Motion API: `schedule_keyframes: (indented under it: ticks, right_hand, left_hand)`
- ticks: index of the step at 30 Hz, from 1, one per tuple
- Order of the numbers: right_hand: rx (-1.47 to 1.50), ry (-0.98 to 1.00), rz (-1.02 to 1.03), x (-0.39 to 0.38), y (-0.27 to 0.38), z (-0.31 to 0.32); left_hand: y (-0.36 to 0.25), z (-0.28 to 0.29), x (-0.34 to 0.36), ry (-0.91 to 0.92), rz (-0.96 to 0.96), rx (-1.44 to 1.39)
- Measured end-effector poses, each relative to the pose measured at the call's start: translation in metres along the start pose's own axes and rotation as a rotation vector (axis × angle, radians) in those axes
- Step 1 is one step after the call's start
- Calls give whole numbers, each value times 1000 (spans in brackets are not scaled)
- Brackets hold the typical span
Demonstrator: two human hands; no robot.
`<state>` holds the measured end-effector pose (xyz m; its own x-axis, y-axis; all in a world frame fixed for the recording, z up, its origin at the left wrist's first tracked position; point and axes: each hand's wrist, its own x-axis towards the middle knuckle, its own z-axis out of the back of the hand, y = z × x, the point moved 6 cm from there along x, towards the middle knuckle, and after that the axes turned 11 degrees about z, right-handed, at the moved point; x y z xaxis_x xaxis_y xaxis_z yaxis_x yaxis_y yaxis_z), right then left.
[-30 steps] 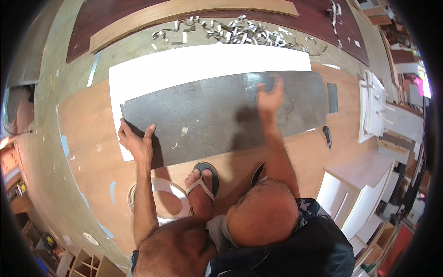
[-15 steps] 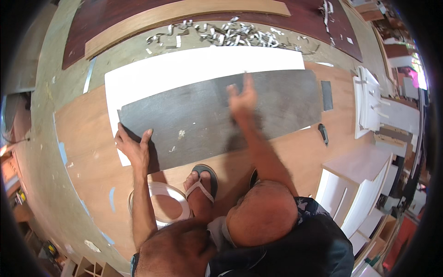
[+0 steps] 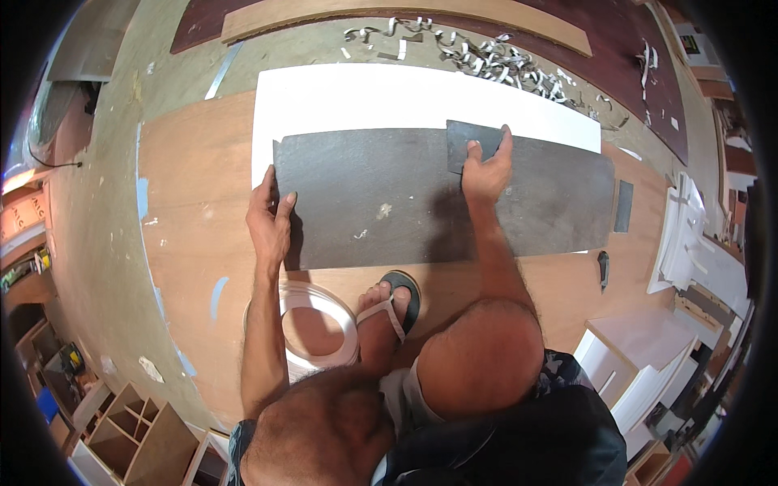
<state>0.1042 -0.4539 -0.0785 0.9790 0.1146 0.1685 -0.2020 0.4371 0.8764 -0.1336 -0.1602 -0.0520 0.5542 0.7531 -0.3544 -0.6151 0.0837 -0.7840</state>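
Note:
A long dark grey sheet point(image 3: 373, 198) with rounded corners lies over a white sheet point(image 3: 348, 97), whose far part shows beyond it. My left hand point(image 3: 269, 219) grips the grey sheet's left edge, thumb on the near side and fingers along the edge. Above the sheet's middle, my right hand point(image 3: 488, 172) holds a small grey rectangular piece point(image 3: 463, 136) between thumb and fingers. Its exact material is hard to tell. A similar grey strip point(image 3: 623, 206) lies past the sheet's right end, with a dark utility knife point(image 3: 604, 270) nearer to me.
Both sheets lie on a brown wooden board point(image 3: 194, 170) on the floor. A white coil point(image 3: 350, 336) sits beside my sandalled foot point(image 3: 381, 336). Curled offcuts point(image 3: 502, 61) are heaped beyond, near a long wooden plank point(image 3: 405, 14). White cabinet parts point(image 3: 632, 340) stand at right, wooden boxes point(image 3: 138, 429) lower left.
The view has shifted, so the scene sits further right. My right hand, blurred before, now shows the small grey piece clearly in its grasp. My left hand stays at the sheet's left edge.

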Motion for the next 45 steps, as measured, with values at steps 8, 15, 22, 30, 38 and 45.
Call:
schedule_keyframes:
  ticks: [8,15,22,30,38,45]
  right_hand:
    - [-89,292,174,-12,59,-35]
    - [-166,428,224,-33,61,-96]
    - [-168,223,183,-20,79,-114]
    - [-128,580,79,-30,91,-166]
    - [-178,893,191,-48,107,-193]
    - [-92,698,470,-31,131,-182]
  left_hand:
    - [25,7,11,60,14,-224]
    - [28,7,15,42,-16,-253]
    - [26,10,15,-5,-31,-165]
    - [29,8,16,5,36,-183]
    - [32,7,18,42,99,-311]
    - [40,9,22,52,106,-330]
